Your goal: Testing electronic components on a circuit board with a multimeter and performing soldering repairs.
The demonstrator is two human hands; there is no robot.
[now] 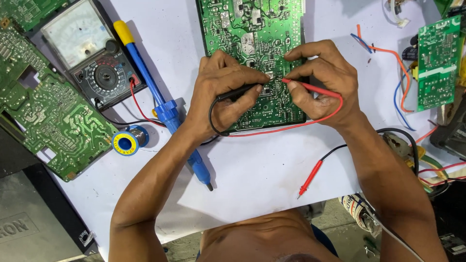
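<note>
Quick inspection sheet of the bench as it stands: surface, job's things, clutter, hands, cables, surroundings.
Surface: white sheet over the bench, smudged.
Job's things: green circuit board under both hands; black probe and red probe, tips meeting near the board's middle.
Clutter: analog multimeter, blue desoldering pump, solder spool, second board at left, small board at right.
Hands: left hand grips the black probe; right hand pinches the red probe.
Cables: red lead loops below the board; spare red probe lies loose; orange and blue wires at right.
Surroundings: grey case lower left.
</note>
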